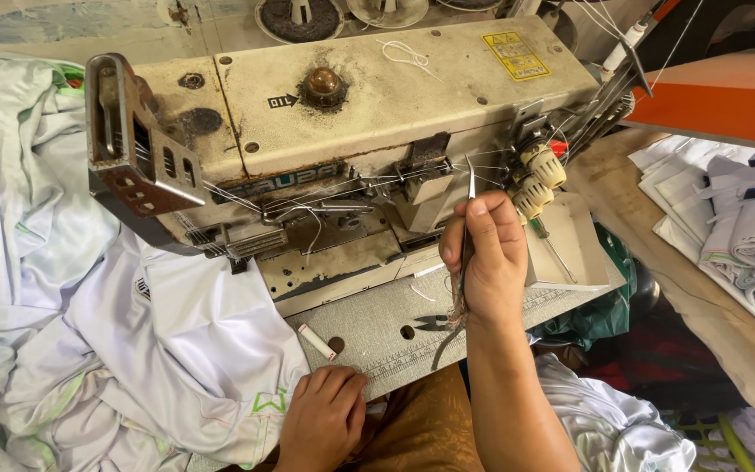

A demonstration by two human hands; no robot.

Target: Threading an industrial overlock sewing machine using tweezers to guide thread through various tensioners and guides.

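Note:
My right hand (485, 258) is raised in front of a worn cream industrial sewing machine (369, 114) and pinches thin metal tweezers (468, 210), tips up near the threads and tension knobs (536, 179). My left hand (323, 418) rests palm down with curled fingers on the edge of the grey machine table (377, 328), touching white fabric (176, 350) that lies heaped to the left. A small white stick-shaped piece (316, 342) and small thread snips (430, 322) lie on the table between my hands.
More white garments are piled at the far left (10, 175) and lower right (622, 428). Folded white pieces (736, 227) are stacked on a wooden bench at the right. Thread cones (299, 17) stand behind the machine. An orange panel (718, 96) juts in at the upper right.

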